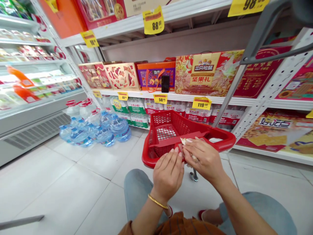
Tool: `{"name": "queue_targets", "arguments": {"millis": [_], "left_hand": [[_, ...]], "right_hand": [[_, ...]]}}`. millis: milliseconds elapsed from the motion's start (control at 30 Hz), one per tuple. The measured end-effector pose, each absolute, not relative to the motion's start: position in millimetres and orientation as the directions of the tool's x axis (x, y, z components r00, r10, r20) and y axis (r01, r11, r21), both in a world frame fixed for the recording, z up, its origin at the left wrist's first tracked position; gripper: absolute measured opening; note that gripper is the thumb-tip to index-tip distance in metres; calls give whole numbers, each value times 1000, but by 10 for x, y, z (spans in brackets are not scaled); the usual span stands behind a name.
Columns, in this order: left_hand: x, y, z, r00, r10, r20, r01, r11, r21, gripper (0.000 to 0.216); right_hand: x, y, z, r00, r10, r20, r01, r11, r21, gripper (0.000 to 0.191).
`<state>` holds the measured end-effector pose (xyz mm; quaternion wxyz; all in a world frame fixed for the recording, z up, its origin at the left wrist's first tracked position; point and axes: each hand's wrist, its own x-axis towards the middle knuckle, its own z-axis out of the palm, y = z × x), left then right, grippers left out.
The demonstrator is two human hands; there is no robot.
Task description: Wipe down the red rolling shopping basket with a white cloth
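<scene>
Found at the centre of the frame: red basket [147,157], with thick rounded rim [227,137] broadening toward the right, near the shelving [183,96]. Noted between left edge and bottles: gap of white tiled floor [95,182], widening toward the lower left of the frame. Noted at lower centre: narrower room between near rim and denim-clad knee [137,184]. Seen slanting from the upper right down to the rim: grey metal frame [229,92]. Recorded on the near rim: left hand [167,174], with fingers straight and side by side; cannot tell whether gripping or merely resting. Recorded just beside, to the right: right hand [205,160], with fingers bent and closed over pale crumpled wad [184,141] at the same edge. Observed within the basket: perforated walls [167,122], with red panel [171,141] crossing near the hands. Found standing at left centre: blue-capped bottles [105,136], with red-capped jugs [85,110] behind. Listed on the shelving: wrapped bottle packs [139,107] low down; gift boxes [207,76] above, with black phone-like object [165,84] before the purple one.
</scene>
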<state>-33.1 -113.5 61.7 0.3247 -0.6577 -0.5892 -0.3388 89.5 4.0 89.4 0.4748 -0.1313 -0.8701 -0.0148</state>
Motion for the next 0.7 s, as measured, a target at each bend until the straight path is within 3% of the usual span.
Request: {"name": "queue_targets", "arguments": {"millis": [367,700], "left_hand": [[-431,-1132,645,135,517,845,989,-117,-87,29],[-563,-1139,664,105,497,861,987,-158,-29,29]], "right_hand": [[1138,278,858,-461,236,856,309,946,-95,7],[1143,272,835,-344,303,889,353,919,-177,6]]}}
